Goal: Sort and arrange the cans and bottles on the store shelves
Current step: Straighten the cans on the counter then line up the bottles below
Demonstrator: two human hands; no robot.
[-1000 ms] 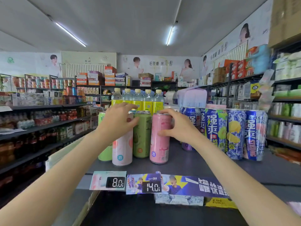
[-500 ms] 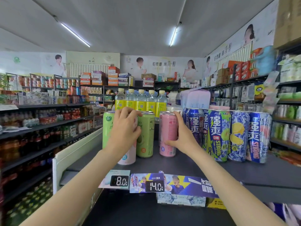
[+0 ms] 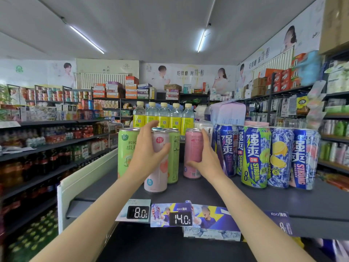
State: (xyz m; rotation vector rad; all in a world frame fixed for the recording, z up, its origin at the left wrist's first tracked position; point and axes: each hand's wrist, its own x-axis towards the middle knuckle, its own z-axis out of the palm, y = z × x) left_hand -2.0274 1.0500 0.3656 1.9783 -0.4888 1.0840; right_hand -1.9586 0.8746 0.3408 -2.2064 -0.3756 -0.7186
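Observation:
On the dark top shelf [image 3: 207, 193] stand tall slim cans. My left hand [image 3: 149, 154] grips a pale pink-and-white can [image 3: 157, 178] at the front of the group. A light green can [image 3: 127, 150] stands to its left and a darker green can [image 3: 174, 157] just behind it. My right hand [image 3: 205, 159] holds a pink can [image 3: 192, 148] from its right side, thumb across the front near the base. To the right is a row of blue RIO Strong cans [image 3: 256, 156]. Behind stand several yellow-labelled clear bottles [image 3: 164, 116].
Price tags reading 8.0 [image 3: 138, 212] and 14.0 [image 3: 180, 219] hang on the shelf's front edge. A white end panel [image 3: 83, 176] borders the shelf on the left. Stocked drink shelves [image 3: 47, 140] line the left aisle, and more shelves [image 3: 334, 129] stand at the right.
The pink can has moved back and to the right with my right hand. My left hand slid from the can tops down onto the pale pink-and-white can. The camera moved closer.

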